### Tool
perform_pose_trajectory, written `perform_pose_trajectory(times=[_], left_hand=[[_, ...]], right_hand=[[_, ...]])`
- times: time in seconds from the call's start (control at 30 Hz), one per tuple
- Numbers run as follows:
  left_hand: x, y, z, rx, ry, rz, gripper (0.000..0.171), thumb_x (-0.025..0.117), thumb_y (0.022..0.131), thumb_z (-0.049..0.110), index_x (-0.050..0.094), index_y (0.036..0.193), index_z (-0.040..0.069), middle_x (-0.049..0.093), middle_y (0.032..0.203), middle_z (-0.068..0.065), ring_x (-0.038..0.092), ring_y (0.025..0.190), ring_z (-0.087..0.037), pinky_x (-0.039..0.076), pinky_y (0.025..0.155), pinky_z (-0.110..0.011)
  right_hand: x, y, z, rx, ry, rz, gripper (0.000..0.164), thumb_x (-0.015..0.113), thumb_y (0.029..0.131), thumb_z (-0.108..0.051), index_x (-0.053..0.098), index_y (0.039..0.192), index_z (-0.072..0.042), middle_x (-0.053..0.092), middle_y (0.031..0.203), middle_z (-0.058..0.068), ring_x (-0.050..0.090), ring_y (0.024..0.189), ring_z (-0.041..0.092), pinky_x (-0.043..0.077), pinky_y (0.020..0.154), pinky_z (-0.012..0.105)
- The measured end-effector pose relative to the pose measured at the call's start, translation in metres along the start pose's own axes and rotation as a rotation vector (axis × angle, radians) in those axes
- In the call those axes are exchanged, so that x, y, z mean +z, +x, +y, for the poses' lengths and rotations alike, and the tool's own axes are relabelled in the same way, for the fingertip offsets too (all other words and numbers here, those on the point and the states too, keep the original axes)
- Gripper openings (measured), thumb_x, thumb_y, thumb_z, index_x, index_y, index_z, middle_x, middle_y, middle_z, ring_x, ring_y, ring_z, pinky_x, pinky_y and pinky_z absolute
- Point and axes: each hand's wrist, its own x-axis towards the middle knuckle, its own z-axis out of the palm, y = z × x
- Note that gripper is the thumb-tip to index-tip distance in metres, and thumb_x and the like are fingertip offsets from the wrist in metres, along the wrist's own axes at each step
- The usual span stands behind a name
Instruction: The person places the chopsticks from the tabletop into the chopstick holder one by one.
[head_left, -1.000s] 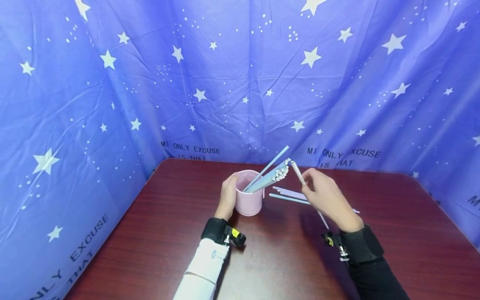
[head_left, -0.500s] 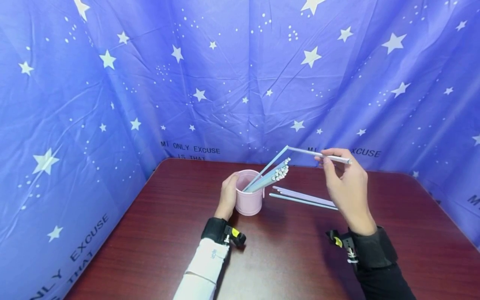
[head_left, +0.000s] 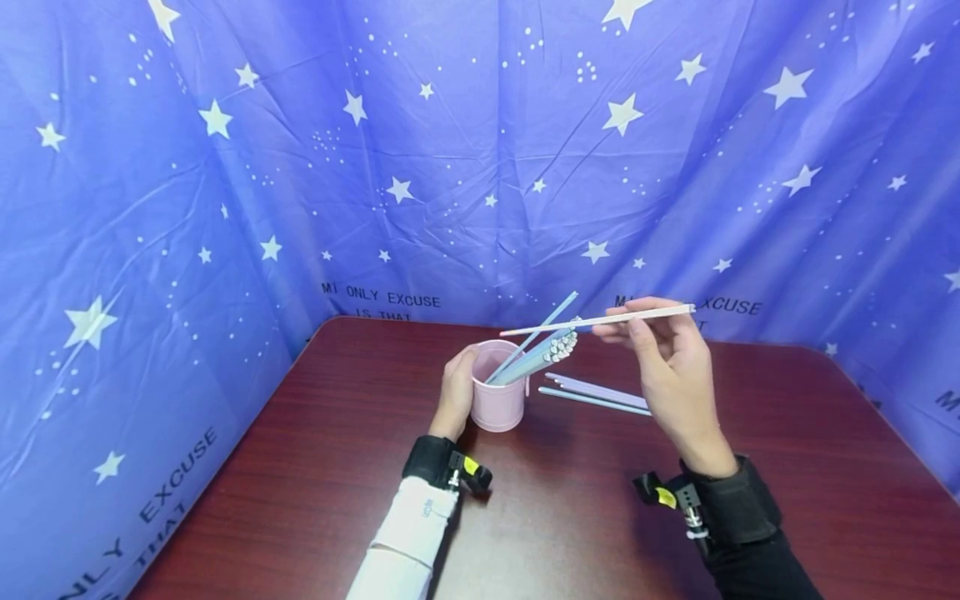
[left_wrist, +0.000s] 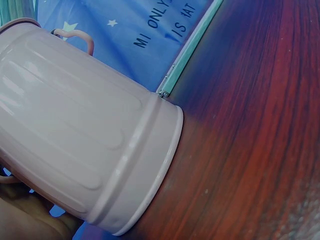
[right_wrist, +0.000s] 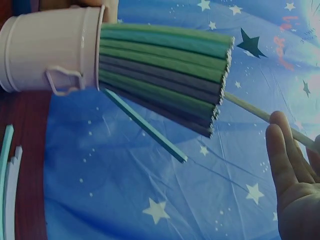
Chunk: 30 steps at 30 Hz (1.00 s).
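Observation:
My left hand [head_left: 453,392] grips the side of a small pink bucket [head_left: 498,408] standing on the table. In the right wrist view, a tight bundle of green, teal and purple sticks [right_wrist: 165,65] fans out of it. One blue-green stick [right_wrist: 150,131] leans apart from that bundle. Raised over the table to the right, my right hand [head_left: 678,375] pinches a long, thin, pale stick [right_wrist: 250,107] between thumb and fingers. This stick lies nearly level, its pinkish far tip overlapping the space above the bucket in the head view.
Several loose sticks [head_left: 600,402], blue-green and lilac, lie on the dark red-brown table [head_left: 360,467] right of the bucket. A small looped handle [right_wrist: 65,80] juts from the bucket's side. Behind the table hangs a blue curtain [head_left: 465,167] with stars.
The right hand has risen from near the loose sticks with the pale stick, swung right, then come back left. The stick has turned from steep to nearly level. The left hand and bucket stay put.

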Motion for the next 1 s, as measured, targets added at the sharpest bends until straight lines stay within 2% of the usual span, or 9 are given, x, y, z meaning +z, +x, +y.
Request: perform_pose_trajectory(times=[0.23,0.37,0.53,0.63,0.67,0.77,0.87,0.9,1.0], left_hand=[[0.000,0.001,-0.001,-0.010,0.008,0.011,0.041,0.047,0.109,0.021,0.076,0.127,-0.001,0.076,0.129,-0.019,0.067,0.127,-0.031,0.051,0.117,-0.045],[0.001,0.001,-0.002,-0.009,0.013,0.016,0.041,0.046,0.108,0.020,0.076,0.128,-0.001,0.076,0.131,-0.018,0.067,0.129,-0.032,0.049,0.119,-0.046],[-0.001,0.000,-0.002,0.002,0.010,0.011,0.041,0.047,0.107,0.018,0.075,0.129,-0.002,0.075,0.132,-0.019,0.066,0.130,-0.033,0.049,0.120,-0.048],[-0.002,0.000,-0.004,0.029,0.015,0.009,0.042,0.048,0.105,0.021,0.076,0.127,0.000,0.076,0.130,-0.018,0.067,0.128,-0.031,0.050,0.118,-0.048],[-0.003,0.006,-0.016,0.067,0.000,-0.002,0.042,0.050,0.105,0.026,0.077,0.126,0.002,0.077,0.128,-0.015,0.068,0.127,-0.027,0.051,0.117,-0.044],[-0.004,0.006,-0.016,0.086,0.000,-0.001,0.043,0.050,0.105,0.030,0.078,0.125,0.004,0.078,0.127,-0.013,0.068,0.126,-0.026,0.051,0.116,-0.043],[-0.004,0.007,-0.015,0.065,-0.003,0.000,0.043,0.050,0.106,0.029,0.077,0.128,0.003,0.076,0.131,-0.015,0.067,0.130,-0.028,0.049,0.119,-0.045],[-0.003,0.000,-0.004,0.027,0.015,0.013,0.043,0.049,0.106,0.025,0.075,0.130,0.000,0.075,0.133,-0.018,0.065,0.132,-0.032,0.048,0.121,-0.049],[-0.001,0.001,-0.003,0.002,0.015,0.019,0.043,0.048,0.108,0.021,0.072,0.133,-0.003,0.072,0.137,-0.021,0.063,0.136,-0.035,0.046,0.123,-0.051]], right_hand=[[0.002,-0.004,0.001,0.063,-0.119,-0.049,0.026,0.053,0.109,0.003,0.061,0.134,0.002,0.078,0.119,0.006,0.079,0.101,0.015,0.064,0.094,0.027],[-0.003,-0.005,0.005,0.149,-0.287,-0.054,0.025,0.054,0.111,-0.003,0.061,0.135,0.000,0.077,0.120,-0.001,0.078,0.101,0.008,0.062,0.094,0.022],[-0.012,-0.006,0.019,0.278,-0.552,-0.141,0.028,0.056,0.111,-0.009,0.061,0.136,0.002,0.076,0.123,0.012,0.076,0.102,0.010,0.062,0.091,0.020],[-0.019,-0.007,0.028,0.381,-0.712,-0.267,0.032,0.059,0.111,-0.016,0.062,0.140,-0.003,0.073,0.133,0.018,0.073,0.115,0.025,0.061,0.102,0.037],[-0.021,-0.008,0.031,0.414,-0.755,-0.322,0.034,0.060,0.110,-0.018,0.061,0.141,-0.004,0.072,0.137,0.019,0.071,0.120,0.032,0.059,0.106,0.045],[-0.027,-0.012,0.043,0.493,-0.856,-0.510,0.044,0.063,0.108,-0.023,0.058,0.147,-0.002,0.065,0.147,0.024,0.062,0.133,0.046,0.051,0.111,0.064],[-0.031,-0.018,0.055,0.527,-0.914,-0.659,0.050,0.065,0.105,-0.022,0.056,0.147,0.003,0.064,0.146,0.029,0.060,0.134,0.052,0.049,0.112,0.067],[-0.031,-0.020,0.059,0.532,-0.930,-0.693,0.051,0.066,0.104,-0.022,0.056,0.147,0.004,0.065,0.144,0.030,0.061,0.133,0.052,0.050,0.111,0.067],[-0.033,-0.027,0.068,0.534,-0.960,-0.741,0.051,0.068,0.102,-0.018,0.057,0.146,0.007,0.066,0.140,0.031,0.061,0.133,0.052,0.050,0.112,0.065]])
